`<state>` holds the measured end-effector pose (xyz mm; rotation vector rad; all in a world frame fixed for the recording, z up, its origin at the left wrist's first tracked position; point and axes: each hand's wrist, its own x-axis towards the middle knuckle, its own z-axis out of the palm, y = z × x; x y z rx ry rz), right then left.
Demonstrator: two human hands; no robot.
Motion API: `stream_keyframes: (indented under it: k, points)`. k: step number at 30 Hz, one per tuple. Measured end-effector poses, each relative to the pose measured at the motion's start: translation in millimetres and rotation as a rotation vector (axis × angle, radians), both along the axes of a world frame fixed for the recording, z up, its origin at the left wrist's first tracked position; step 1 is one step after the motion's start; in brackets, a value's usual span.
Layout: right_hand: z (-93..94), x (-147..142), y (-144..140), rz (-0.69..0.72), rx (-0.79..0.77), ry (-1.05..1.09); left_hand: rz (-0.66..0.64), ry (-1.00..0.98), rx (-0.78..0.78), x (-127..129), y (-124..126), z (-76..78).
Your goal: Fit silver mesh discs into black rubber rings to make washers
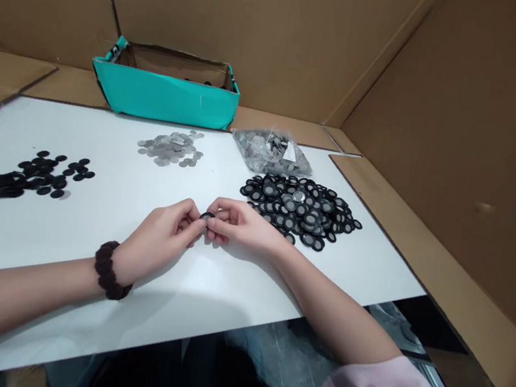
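A small dark-rimmed disc (207,215) is pinched by the left hand (162,232) and the right hand (243,225) together, gripped directly between them with neither nearer, while a heap of ringed discs (302,208) is spread just beyond the right hand, towards its wrist side.

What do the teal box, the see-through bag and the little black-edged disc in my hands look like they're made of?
Teal box: probably cardboard with a smooth teal covering, since its inside looks like brown board. See-through bag: likely thin, shiny plastic film, judging by its wrinkles and highlights. Black-edged disc: perhaps plastic or rubber, going by its dark rim, but too small here to be sure.
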<state>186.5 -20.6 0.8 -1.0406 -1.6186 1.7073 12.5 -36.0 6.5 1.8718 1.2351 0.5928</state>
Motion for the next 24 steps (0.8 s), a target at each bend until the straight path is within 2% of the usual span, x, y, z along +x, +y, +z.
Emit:
stream_keyframes:
  k: [5,11,15,21,24]
  points:
    - [-1.8,-3,-3,-0.005,0.082,-0.079,0.073,-0.157,-0.049,0,1,-6.1]
    - [3.2,-5,-8,-0.055,0.24,-0.273,0.093,-0.013,-0.014,1,2,0.6]
    - [4.8,-5,-9,-0.104,0.33,-0.33,0.067,0.009,-0.059,1,5,4.0]
    - [0.4,-4,-10,-0.203,0.358,-0.3,0.036,-0.025,-0.131,0,10,7.5]
    - [-2.1,-7,-10,-0.27,0.294,-0.212,0.056,-0.089,-0.18,1,12,7.8]
